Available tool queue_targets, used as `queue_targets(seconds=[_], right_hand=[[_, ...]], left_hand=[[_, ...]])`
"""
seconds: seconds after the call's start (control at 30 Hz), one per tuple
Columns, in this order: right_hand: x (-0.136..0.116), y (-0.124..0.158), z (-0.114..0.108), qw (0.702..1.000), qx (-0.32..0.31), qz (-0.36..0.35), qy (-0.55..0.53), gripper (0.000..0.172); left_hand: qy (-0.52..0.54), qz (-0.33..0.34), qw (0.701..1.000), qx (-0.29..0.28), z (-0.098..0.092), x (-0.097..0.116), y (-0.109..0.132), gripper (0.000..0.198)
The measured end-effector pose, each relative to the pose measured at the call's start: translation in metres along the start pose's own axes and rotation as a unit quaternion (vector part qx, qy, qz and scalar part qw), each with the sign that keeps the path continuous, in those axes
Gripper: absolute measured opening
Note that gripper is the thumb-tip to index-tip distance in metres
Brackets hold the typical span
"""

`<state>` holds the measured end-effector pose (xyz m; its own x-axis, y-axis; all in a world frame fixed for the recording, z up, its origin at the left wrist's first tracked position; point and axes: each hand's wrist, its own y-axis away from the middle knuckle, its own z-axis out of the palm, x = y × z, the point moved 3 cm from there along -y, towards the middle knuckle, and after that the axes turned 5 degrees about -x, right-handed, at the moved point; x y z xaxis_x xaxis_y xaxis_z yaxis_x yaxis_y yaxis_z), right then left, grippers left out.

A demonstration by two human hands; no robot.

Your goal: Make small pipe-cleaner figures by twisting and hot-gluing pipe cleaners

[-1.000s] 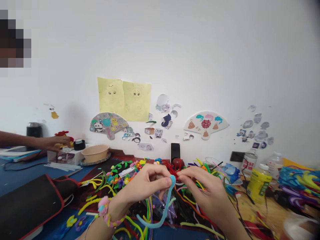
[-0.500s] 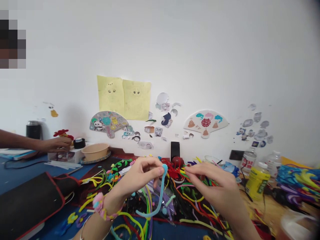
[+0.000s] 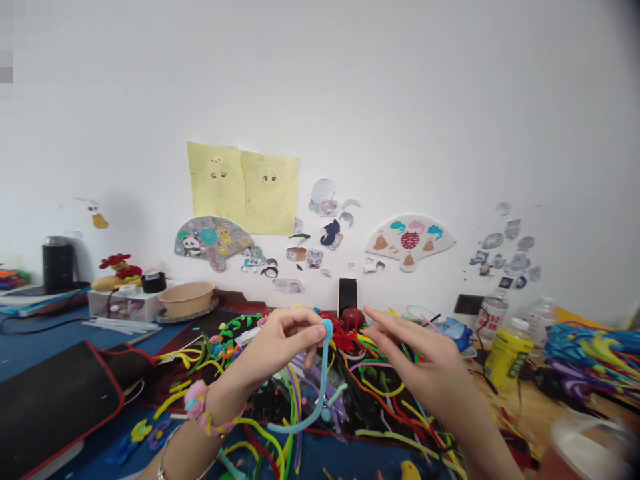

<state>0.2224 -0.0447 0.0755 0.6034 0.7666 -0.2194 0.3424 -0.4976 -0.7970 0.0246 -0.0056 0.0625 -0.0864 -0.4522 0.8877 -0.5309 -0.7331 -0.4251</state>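
Note:
My left hand [image 3: 295, 337] pinches the coiled top end of a light blue pipe cleaner [image 3: 323, 387] between thumb and fingers. The rest of it hangs down and curves to the left above the table. To the right, my right hand [image 3: 417, 347] is raised with its fingers stretched out and apart from the thumb, holding nothing. It stays clear of the blue pipe cleaner. Below both hands lie many loose pipe cleaners [image 3: 383, 390] in green, yellow, red, orange and purple, with a clear plastic bag [image 3: 333, 417] among them.
A phone [image 3: 348, 297] leans against the wall behind the pile. At the right stand a yellow-labelled bottle [image 3: 507, 357], other bottles and a blurred white tub [image 3: 583, 443]. A black case with red edging [image 3: 60, 407], a beige bowl [image 3: 187, 299] and a black flask [image 3: 57, 263] are at the left.
The other person's arm and hand at the left have gone out of view. My right hand's fingers have spread a little; my left hand keeps its pinch. The view has shifted slightly.

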Motion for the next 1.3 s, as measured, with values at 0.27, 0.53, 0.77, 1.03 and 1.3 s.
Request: queue_targets(seconds=[0.27,0.53,0.77,1.03,1.3], right_hand=[[-0.017,-0.001,0.019,0.997,0.009,-0.052,-0.051,0.019],[-0.014,-0.002,0.025,0.992,-0.017,0.003,-0.122,0.011],[-0.004,-0.006,0.024,0.978,-0.054,0.046,-0.195,0.018],[0.000,0.000,0.037,0.951,-0.080,0.155,-0.255,0.027],[0.005,0.001,0.036,0.937,-0.085,0.193,-0.278,0.013]], left_hand=[[0.000,-0.010,0.998,-0.055,0.008,-0.011,-0.003,0.022],[-0.093,0.019,0.995,-0.034,0.020,-0.003,-0.002,0.025],[-0.072,-0.008,0.997,-0.030,0.022,-0.006,-0.004,0.025],[0.008,-0.004,1.000,0.027,0.021,-0.010,-0.008,0.025],[-0.157,0.079,0.981,0.085,0.016,0.000,-0.002,0.028]])
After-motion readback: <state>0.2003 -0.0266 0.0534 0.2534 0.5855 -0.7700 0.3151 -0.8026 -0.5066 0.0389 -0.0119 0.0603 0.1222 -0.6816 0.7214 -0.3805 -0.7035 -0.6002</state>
